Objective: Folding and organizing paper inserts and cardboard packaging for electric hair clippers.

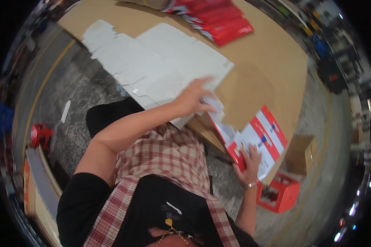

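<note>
Carton (264, 140) has red and white bands (with blue print).

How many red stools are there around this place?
2, as far as I can see: one red stool on the floor at lower right, by the table, and a second stool at far left. Others may be hidden under the table.
</note>
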`<action>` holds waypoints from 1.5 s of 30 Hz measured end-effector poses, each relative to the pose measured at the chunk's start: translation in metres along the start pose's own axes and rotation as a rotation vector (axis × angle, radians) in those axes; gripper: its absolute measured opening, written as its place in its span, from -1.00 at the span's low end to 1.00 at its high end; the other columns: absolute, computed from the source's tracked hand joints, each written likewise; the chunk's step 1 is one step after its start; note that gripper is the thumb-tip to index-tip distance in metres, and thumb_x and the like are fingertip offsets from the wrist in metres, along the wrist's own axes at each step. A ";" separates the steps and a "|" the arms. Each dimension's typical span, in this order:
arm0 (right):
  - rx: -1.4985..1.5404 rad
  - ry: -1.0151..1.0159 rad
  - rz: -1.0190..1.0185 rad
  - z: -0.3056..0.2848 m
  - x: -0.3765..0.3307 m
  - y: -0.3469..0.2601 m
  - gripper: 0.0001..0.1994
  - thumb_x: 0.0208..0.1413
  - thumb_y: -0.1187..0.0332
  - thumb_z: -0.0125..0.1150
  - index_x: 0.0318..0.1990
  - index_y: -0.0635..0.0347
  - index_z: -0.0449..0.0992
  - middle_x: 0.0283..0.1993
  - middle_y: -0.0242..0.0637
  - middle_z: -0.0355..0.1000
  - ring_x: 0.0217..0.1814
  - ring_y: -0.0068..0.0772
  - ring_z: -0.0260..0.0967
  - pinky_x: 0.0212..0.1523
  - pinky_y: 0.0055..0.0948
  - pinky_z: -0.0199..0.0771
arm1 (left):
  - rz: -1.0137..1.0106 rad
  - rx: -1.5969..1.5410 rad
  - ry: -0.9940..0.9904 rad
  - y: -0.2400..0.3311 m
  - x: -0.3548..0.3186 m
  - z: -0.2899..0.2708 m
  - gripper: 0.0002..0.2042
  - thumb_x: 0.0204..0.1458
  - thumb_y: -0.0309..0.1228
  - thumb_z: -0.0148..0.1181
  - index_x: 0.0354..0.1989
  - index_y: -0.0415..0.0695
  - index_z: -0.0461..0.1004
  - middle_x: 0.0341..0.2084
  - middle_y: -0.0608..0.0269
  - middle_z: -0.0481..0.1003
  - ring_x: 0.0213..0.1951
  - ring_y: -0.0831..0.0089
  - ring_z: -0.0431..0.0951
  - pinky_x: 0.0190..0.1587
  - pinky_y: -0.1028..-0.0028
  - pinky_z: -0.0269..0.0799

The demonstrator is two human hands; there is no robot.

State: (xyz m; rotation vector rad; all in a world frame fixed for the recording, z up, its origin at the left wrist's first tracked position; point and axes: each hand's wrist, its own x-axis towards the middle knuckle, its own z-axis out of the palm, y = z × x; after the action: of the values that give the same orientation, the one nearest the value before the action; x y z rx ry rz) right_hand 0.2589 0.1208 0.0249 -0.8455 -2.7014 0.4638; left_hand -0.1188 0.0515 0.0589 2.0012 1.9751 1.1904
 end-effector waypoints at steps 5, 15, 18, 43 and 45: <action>-0.032 0.017 0.013 0.001 0.006 -0.023 -0.33 -0.10 0.18 0.35 0.27 -0.13 0.36 0.44 0.00 0.04 0.51 0.16 -0.11 0.41 0.30 -0.35 | -0.852 -1.124 0.485 0.026 -0.002 0.044 -0.38 -0.01 -0.46 0.35 0.27 -0.17 0.29 0.31 0.01 0.13 0.24 0.27 0.29 0.09 0.30 0.42; -0.146 -0.091 -0.039 0.004 0.007 -0.027 -0.41 0.11 0.22 0.18 0.33 -0.43 0.27 0.48 -0.04 -0.05 0.51 0.28 -0.23 0.36 0.43 -0.37 | 0.384 0.100 -0.488 0.037 -0.009 0.059 -0.40 0.02 -0.37 0.09 0.33 0.18 0.25 0.37 -0.11 0.05 0.36 -0.29 0.00 0.39 -0.10 -0.13; -0.195 -0.123 -0.034 0.004 0.006 -0.030 -0.44 0.10 0.15 0.20 0.30 -0.55 0.29 0.48 -0.07 -0.05 0.51 0.27 -0.24 0.36 0.42 -0.38 | 0.405 0.143 -0.510 0.037 -0.014 0.066 -0.48 0.18 -0.06 -0.01 0.33 0.17 0.24 0.40 -0.09 0.00 0.38 -0.29 -0.07 0.39 -0.16 -0.22; -0.007 0.306 0.619 -0.064 0.030 0.188 -0.39 0.18 0.40 0.15 0.39 0.08 0.15 0.26 0.01 0.30 0.25 -0.02 0.27 0.30 -0.15 0.22 | -0.360 0.693 -0.386 0.022 -0.004 0.042 -0.26 0.12 0.26 -0.11 0.39 0.05 0.14 0.33 -0.25 0.05 0.29 -0.44 0.02 0.27 -0.28 -0.09; 0.455 0.456 0.676 -0.052 0.068 0.198 -0.38 0.18 0.39 0.17 0.39 0.11 0.13 0.26 -0.04 0.31 0.22 -0.10 0.31 0.23 -0.21 0.31 | -0.332 0.586 -0.462 0.037 -0.004 0.041 -0.26 0.12 0.27 -0.13 0.39 0.07 0.14 0.34 -0.22 0.05 0.29 -0.42 0.03 0.26 -0.31 -0.09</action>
State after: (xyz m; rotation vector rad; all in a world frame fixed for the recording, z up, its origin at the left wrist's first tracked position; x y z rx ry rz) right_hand 0.3222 0.3269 0.0085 -1.4847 -1.7525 0.8541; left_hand -0.0647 0.0605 0.0497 1.8037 2.4182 0.0582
